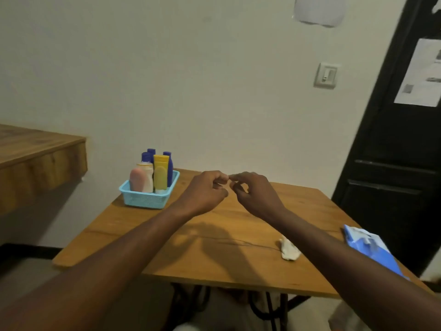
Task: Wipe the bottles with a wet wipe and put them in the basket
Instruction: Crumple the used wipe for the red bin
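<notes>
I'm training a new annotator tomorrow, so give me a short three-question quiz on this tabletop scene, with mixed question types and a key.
1. True or false: all the bottles in view stand in the blue basket.
2. Where does the crumpled wipe lie? A: in the basket. B: on the table. C: on the floor.
3. Fill in: the tube at the front of the basket is coloured ___.

Key: 1 true; 2 B; 3 yellow.
</notes>
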The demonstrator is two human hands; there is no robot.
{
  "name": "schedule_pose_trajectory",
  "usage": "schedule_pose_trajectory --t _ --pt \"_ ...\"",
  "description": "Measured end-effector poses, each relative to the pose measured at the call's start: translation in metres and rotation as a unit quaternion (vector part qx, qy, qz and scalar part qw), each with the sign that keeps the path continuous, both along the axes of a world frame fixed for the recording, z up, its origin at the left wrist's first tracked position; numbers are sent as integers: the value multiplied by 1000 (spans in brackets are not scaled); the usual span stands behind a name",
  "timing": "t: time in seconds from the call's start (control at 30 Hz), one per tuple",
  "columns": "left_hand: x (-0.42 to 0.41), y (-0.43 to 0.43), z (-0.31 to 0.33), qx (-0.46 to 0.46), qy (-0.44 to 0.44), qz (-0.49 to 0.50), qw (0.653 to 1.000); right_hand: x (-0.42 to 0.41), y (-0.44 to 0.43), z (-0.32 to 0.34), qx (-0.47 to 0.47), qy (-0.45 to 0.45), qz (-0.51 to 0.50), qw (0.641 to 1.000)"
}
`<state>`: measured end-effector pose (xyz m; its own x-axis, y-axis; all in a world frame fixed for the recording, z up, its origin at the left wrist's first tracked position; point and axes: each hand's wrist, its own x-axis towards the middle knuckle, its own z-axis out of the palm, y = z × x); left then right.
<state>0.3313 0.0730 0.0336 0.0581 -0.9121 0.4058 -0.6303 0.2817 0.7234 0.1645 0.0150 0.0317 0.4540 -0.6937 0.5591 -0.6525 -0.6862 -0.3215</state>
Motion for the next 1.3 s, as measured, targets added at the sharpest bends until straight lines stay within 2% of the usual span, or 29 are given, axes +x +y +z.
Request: schedule_pose_trajectory --t 0.3,0.57,0.7,0.83,1.1,1.3 --pt "-100 -4 -41 71 -26 -106 991 -120 24 -40 70 3 -69 995" --pt "-144 -16 -92 163 -42 -107 980 -168 28 -87 197 71 -114 971" --pt "-158 -18 -108 167 -60 -112 978 -174 27 -106 171 66 -112 977" --pt "-173 -15 -114 129 -59 -137 980 -179 31 -110 146 23 -101 984" --pt "-226 7 -104 50 42 -179 982 -239 70 -103 105 -147 -109 978" --pt "-285 34 -113 41 74 -252 964 -300 116 -109 77 -176 -148 970"
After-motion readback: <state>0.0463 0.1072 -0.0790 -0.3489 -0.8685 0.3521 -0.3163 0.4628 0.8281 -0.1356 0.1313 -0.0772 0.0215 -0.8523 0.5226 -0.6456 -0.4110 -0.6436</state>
